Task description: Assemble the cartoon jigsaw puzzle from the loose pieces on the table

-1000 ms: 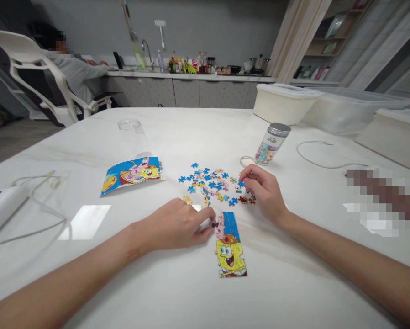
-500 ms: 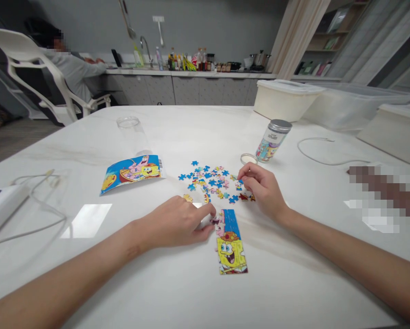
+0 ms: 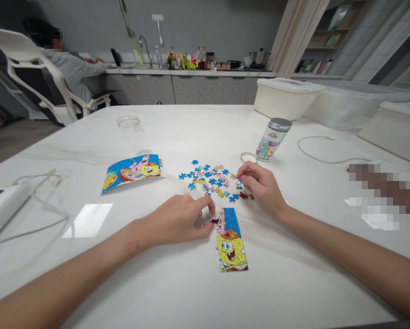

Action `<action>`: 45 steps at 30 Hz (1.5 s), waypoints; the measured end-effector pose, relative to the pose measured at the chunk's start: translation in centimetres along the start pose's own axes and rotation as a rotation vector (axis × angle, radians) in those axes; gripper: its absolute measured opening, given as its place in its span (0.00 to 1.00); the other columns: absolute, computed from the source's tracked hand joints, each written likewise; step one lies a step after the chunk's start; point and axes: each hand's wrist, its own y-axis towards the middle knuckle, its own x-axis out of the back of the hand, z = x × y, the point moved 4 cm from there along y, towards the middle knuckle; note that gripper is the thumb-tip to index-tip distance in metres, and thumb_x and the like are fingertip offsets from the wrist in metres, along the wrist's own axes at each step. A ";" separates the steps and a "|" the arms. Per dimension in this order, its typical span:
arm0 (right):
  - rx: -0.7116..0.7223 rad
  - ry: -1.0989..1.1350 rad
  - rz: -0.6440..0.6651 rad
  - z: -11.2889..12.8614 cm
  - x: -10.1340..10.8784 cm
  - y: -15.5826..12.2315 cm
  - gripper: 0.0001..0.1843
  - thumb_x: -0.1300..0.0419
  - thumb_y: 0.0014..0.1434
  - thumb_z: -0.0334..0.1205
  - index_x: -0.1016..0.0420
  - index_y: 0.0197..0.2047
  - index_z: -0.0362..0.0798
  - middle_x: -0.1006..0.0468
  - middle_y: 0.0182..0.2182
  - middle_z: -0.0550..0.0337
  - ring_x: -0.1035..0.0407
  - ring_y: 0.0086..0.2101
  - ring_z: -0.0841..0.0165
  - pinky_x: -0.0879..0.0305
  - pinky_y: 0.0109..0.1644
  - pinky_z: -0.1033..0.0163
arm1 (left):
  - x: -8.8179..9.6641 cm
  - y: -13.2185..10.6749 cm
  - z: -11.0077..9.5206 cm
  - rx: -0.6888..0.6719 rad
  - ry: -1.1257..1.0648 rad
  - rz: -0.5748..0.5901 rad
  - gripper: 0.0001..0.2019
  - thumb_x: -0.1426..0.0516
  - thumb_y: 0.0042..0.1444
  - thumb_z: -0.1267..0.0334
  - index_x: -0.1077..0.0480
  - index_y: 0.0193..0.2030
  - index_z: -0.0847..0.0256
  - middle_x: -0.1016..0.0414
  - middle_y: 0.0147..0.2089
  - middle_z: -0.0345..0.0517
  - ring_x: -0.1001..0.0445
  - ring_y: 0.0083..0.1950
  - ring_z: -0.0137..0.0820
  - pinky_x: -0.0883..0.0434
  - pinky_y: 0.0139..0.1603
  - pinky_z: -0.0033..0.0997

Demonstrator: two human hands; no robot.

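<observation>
Table (image 3: 198, 128) with puzzle pieces (image 3: 210, 180), kitchen counter (image 3: 191, 72)

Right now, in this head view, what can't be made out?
Head view, right hand: curled fingers hide whether it pinches a puzzle piece.
Head view, left hand: fingers cover the piece beside the finished strip.
Head view, jar: label too small to read.
Head view, right edge: a patch is pixelated.

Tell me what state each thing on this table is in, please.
puzzle strip: joined, lying flat, unfinished.
loose pieces: scattered, unjoined.
picture card: flat, face up.
jar: upright, grey lid on.
clear glass: upright, empty.
white tub: lid on.
left hand: fingers touching the puzzle strip's top corner.
right hand: fingers curled on the loose pieces.
</observation>
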 end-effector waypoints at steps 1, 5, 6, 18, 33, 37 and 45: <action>0.000 0.001 -0.001 0.0 0.0 0.0 0.03 0.48 0.51 0.34 0.34 0.28 0.48 0.43 0.15 0.70 0.49 0.17 0.75 0.56 0.21 0.65 | 0.1 0.1 0.0 0.011 -0.033 0.002 0.06 0.47 0.56 0.64 0.33 0.40 0.58 0.45 0.15 0.25 0.47 0.17 0.24 0.45 0.24 0.25; -0.010 0.004 0.005 0.0 -0.1 0.0 0.03 0.48 0.51 0.35 0.33 0.28 0.48 0.43 0.15 0.70 0.48 0.17 0.75 0.55 0.20 0.66 | 0.3 0.3 0.0 0.080 -0.136 0.032 0.04 0.45 0.54 0.67 0.33 0.37 0.59 0.44 0.15 0.25 0.46 0.18 0.23 0.43 0.27 0.24; -0.015 0.008 0.006 0.0 -0.2 0.0 0.03 0.48 0.51 0.35 0.33 0.29 0.48 0.43 0.15 0.70 0.48 0.17 0.75 0.55 0.20 0.66 | 0.3 0.4 0.0 0.098 -0.159 0.043 0.02 0.45 0.54 0.66 0.32 0.36 0.59 0.45 0.15 0.25 0.46 0.18 0.23 0.44 0.27 0.24; 0.026 -0.039 0.058 -0.2 -0.3 0.1 0.04 0.48 0.55 0.34 0.33 0.31 0.48 0.41 0.16 0.70 0.47 0.17 0.75 0.52 0.21 0.66 | 0.5 0.5 0.0 0.191 -0.482 0.135 0.08 0.43 0.57 0.59 0.27 0.34 0.61 0.54 0.16 0.27 0.55 0.20 0.22 0.54 0.20 0.23; 0.093 -0.090 0.597 2.1 -3.0 -1.6 0.06 0.40 0.56 0.34 0.21 0.34 0.46 0.22 0.26 0.60 0.36 0.24 0.74 0.43 0.26 0.68 | 0.2 0.5 1.0 0.247 -0.493 0.039 0.14 0.42 0.55 0.52 0.25 0.31 0.61 0.56 0.17 0.28 0.56 0.19 0.22 0.57 0.18 0.25; 0.092 -0.035 0.689 2.3 -3.1 -1.7 0.10 0.42 0.59 0.33 0.18 0.38 0.49 0.20 0.31 0.59 0.31 0.29 0.73 0.38 0.31 0.67 | 0.5 0.4 0.8 0.152 -0.427 0.036 0.12 0.40 0.54 0.54 0.28 0.31 0.61 0.52 0.17 0.27 0.54 0.19 0.21 0.52 0.20 0.22; 0.061 -0.126 0.681 2.2 -3.1 -2.1 0.10 0.41 0.55 0.30 0.18 0.34 0.48 0.20 0.27 0.60 0.31 0.25 0.74 0.38 0.28 0.68 | 0.6 -0.1 0.4 -0.123 -0.370 0.139 0.06 0.38 0.54 0.60 0.25 0.32 0.60 0.51 0.18 0.28 0.50 0.19 0.20 0.49 0.21 0.21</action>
